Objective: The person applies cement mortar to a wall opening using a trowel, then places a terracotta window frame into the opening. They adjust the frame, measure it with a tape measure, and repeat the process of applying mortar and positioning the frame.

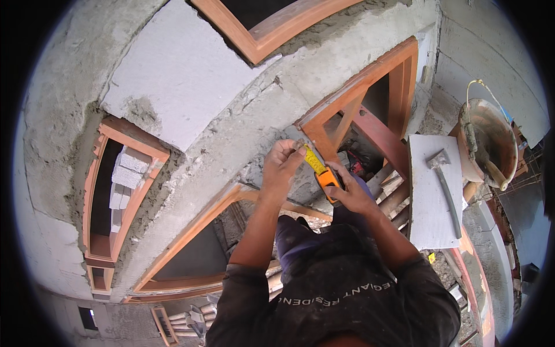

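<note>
An orange and black tape measure point(328, 183) sits in my right hand point(350, 192), whose fingers are wrapped round its case. A short length of yellow blade point(313, 159) is drawn out of it toward the upper left. My left hand point(282, 163) pinches the blade near its free end, with thumb and fingers together. Both hands are held up in front of my body, close to a rough cement wall point(254, 118). Just beyond them is the lower corner of a wooden frame point(370, 87) set in that wall.
On the right, a white block point(425, 191) carries a hammer-like tool point(444, 182). Beside it stands a dirty bucket point(491, 136) with a rope handle. More wooden frames point(124, 139) are set in the wall at left. A reddish beam point(378, 139) crosses near my right hand.
</note>
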